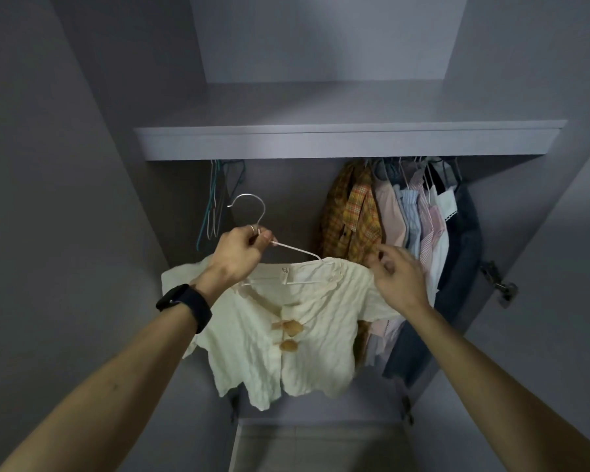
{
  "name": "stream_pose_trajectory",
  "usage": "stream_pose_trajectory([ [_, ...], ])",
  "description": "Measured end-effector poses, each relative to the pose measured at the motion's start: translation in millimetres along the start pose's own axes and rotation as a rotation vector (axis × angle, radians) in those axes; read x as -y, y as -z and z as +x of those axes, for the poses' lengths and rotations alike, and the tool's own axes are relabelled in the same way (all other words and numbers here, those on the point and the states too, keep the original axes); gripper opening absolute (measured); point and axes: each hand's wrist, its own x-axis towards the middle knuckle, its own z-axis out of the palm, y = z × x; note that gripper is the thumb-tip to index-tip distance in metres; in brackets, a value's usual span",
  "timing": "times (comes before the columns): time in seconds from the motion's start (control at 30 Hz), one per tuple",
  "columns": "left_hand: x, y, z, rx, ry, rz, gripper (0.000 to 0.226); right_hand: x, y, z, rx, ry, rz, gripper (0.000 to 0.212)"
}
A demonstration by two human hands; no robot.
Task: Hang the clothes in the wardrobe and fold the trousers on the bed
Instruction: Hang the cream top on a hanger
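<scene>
While our left hand (239, 250) grips the neck of the white hanger (298, 250) at frame centre, our right hand (395, 277) pinches the shoulder of the cream blouse (286, 335) on it, left of the hung clothes (406, 226).

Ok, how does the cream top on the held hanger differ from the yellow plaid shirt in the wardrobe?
The cream top is plain with big tan buttons; the plaid shirt is orange-yellow checked. The cream top's hanger is gripped by the left hand, hook free; the plaid shirt already hangs under the shelf. The cream top faces the camera spread out; the plaid shirt hangs side-on. Both button down the front.
</scene>
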Motion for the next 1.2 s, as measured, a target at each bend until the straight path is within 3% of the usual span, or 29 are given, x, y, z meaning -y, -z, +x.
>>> stream_pose_trajectory([
  [0.17, -7, -18, -2, 0.007, -0.022, 0.034, 0.025, 16, -19, -7, 0.261, 0.226, -0.117, 0.026],
  [0.33, -3, -38, -9, 0.027, -0.034, 0.019, 0.023, 14, -19, -19, 0.169, 0.389, -0.013, 0.020],
  [0.4, 1, -43, -9, 0.048, -0.039, 0.013, 0.022, 8, -17, -23, 0.212, 0.368, -0.044, 0.022],
  [0.53, 3, -49, -8, 0.063, -0.050, 0.015, 0.022, -1, -2, -23, 0.489, 0.198, -0.243, 0.048],
  [0.63, 0, -56, -4, 0.059, -0.060, -0.006, 0.021, 0, 8, -19, 0.520, 0.284, -0.272, 0.028],
  [0.8, -6, -62, 5, -0.008, -0.136, 0.127, 0.015, 12, 22, -19, 0.520, 0.311, -0.363, 0.021],
  [1.03, -17, -60, 25, -0.031, -0.166, 0.393, 0.049, 29, 38, -15, 0.507, 0.168, -0.410, 0.022],
  [1.2, -29, -27, 54, -0.299, -0.307, 0.570, 0.078, 45, 41, -8, 0.491, 0.063, -0.448, 0.023],
])
